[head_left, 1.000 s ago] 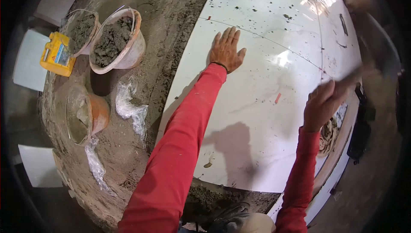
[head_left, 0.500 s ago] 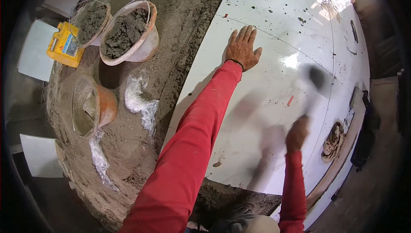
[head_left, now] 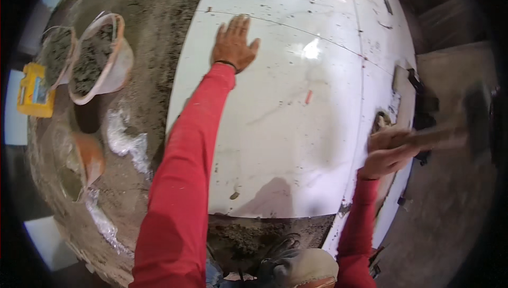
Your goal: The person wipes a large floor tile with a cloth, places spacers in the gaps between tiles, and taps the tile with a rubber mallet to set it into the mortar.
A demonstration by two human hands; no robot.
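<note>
Head view: I've got the left hand (head_left: 234,43) spread flat on the tile (head_left: 264,134), right hand (head_left: 389,153) wrapped round a blurry mallet (head_left: 450,137), hands well apart

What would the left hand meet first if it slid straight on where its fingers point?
The left hand would probably meet the thin dark joint line first, almost at once; the exact gap is unclear.

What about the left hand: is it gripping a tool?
No, the left hand lies palm down on the white tile, while the blurred hammer-like tool is in the right hand.
</note>
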